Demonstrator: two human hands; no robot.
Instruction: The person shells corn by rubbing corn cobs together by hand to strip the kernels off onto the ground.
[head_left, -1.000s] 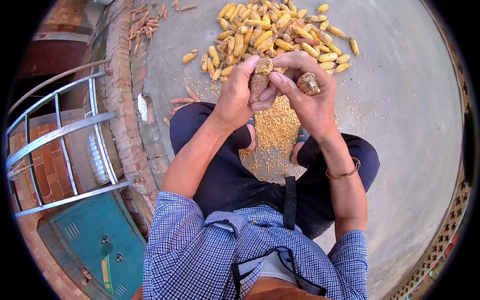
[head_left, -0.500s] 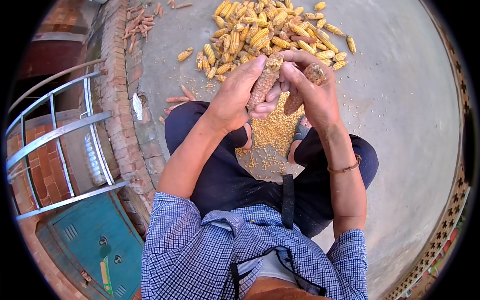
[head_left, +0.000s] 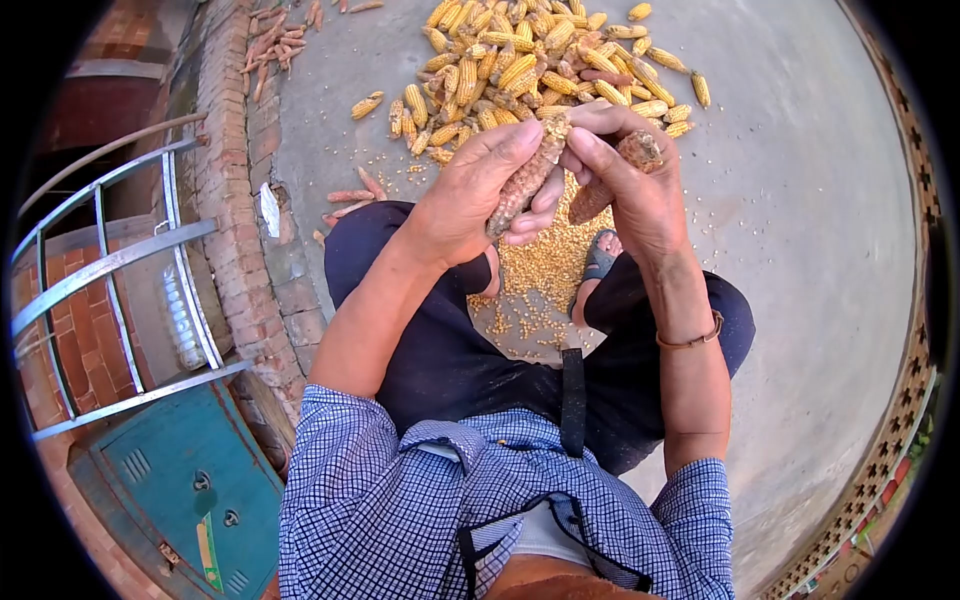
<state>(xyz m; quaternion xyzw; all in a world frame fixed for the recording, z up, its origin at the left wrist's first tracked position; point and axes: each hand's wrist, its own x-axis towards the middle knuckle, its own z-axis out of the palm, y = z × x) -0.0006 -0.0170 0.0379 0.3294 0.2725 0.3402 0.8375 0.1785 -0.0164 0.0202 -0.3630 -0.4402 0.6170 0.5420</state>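
Note:
My left hand (head_left: 462, 200) is closed around a mostly stripped corn cob (head_left: 522, 188), reddish, with some yellowish bits at its upper end. The cob slants, its upper tip close to the fingers of my right hand (head_left: 645, 200). In that right hand a second bare cob (head_left: 592, 202) is gripped, its rough end showing between thumb and forefinger. Below both hands, loose yellow kernels (head_left: 545, 265) lie heaped on the ground between my feet. The fingertips of my right hand are partly hidden behind the first cob.
A pile of yellow corn ears (head_left: 530, 65) lies ahead on the concrete floor (head_left: 800, 250). Stripped cobs (head_left: 272, 42) are gathered at the upper left, and a few more cobs (head_left: 350, 197) rest by my left knee. A metal railing (head_left: 110, 270) and a teal cabinet (head_left: 190, 480) stand left.
The cob in my left hand has tilted a little further, its lower end shifting left and down. My right hand has moved slightly right, still holding its cob.

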